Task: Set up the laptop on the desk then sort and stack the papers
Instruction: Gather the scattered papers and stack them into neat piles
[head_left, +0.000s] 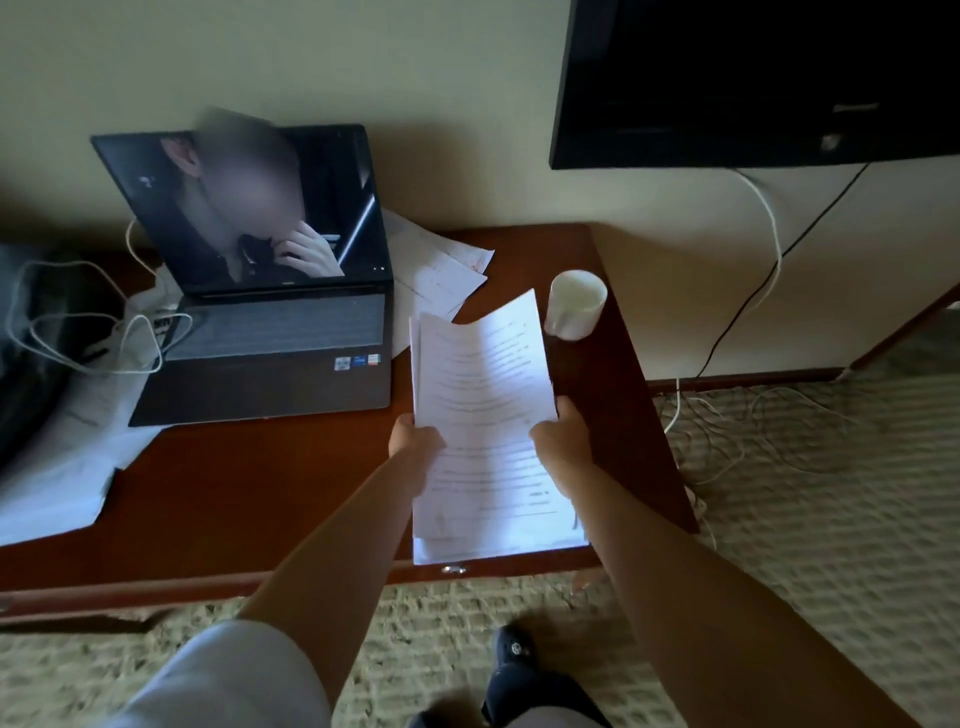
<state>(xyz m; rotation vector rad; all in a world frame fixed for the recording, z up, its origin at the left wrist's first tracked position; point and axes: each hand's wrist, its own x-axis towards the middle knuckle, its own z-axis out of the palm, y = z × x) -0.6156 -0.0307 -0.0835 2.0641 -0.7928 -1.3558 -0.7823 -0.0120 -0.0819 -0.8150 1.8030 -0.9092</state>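
Laptop (260, 291) is open on the desk (249, 493), both hands (415, 441) (563, 436) clamped on a paper stack (483, 384); loose sheets (441, 270) still unsorted behind.

The brown wooden desk (270, 483) stands on a carpet floor (831, 519). On the desk sit an open laptop (270, 332), a white cup (575, 304), loose papers (441, 270) beside the laptop, more white sheets (62, 483) at the left, and a white cable (78, 322).
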